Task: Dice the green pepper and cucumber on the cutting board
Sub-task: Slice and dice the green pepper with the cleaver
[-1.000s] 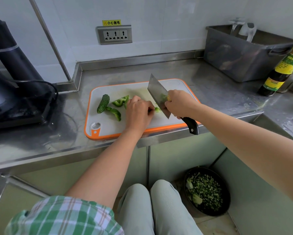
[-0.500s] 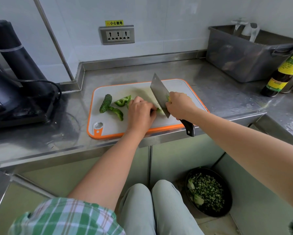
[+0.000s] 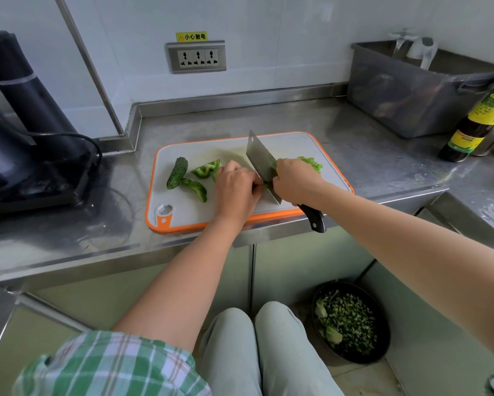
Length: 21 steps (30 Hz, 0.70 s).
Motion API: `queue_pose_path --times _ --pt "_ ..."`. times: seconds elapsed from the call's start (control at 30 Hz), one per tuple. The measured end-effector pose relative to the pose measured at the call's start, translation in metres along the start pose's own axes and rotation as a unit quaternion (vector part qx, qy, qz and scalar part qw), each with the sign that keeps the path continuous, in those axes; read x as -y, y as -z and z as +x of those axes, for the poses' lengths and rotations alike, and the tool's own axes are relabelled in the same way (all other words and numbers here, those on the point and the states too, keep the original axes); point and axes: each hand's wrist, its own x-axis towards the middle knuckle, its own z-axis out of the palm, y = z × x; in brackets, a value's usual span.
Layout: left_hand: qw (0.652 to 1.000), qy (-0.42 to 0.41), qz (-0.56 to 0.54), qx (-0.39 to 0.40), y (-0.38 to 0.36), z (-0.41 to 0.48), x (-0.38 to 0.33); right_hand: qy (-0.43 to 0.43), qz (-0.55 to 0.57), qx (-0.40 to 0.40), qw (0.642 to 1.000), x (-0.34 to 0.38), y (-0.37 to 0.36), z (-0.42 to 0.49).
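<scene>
Knife (image 3: pixel 261 164) sits where it did a second ago, my right hand (image 3: pixel 294 181) wrapped round it, left hand (image 3: pixel 235 190) fingers curled on pepper (image 3: pixel 204 170); dicing mid-way, cucumber (image 3: pixel 177 172) uncut.

Open counter (image 3: pixel 268 115) lies behind the board (image 3: pixel 182 215). Cucumber (image 3: pixel 177 172) and pepper (image 3: pixel 197 188) occupy the board's left. A black appliance (image 3: pixel 25 110) blocks the left; a grey bin (image 3: pixel 405 92) and bottle (image 3: pixel 477 124) crowd the right.

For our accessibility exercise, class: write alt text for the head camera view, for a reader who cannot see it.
A person's right hand holds a cleaver to a green piece that the left hand steadies on an orange-rimmed cutting board. A cucumber and pepper pieces lie left of the hands; diced green bits lie behind the right hand.
</scene>
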Motion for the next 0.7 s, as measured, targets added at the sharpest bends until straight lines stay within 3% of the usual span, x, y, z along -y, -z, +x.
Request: queue_pose_path --times 0.23,0.47,0.7 --pt "1.000 0.009 -0.021 -0.018 0.001 -0.001 0.000 0.001 0.056 -0.013 0.998 -0.005 0.012 0.001" --pt "1.000 0.011 -0.017 -0.014 0.004 -0.002 0.000 0.014 -0.005 0.035 0.999 0.001 0.013 -0.005" --pt "1.000 0.006 -0.009 -0.015 0.003 -0.002 -0.001 -0.007 0.036 0.003 0.999 0.000 -0.002 0.002"
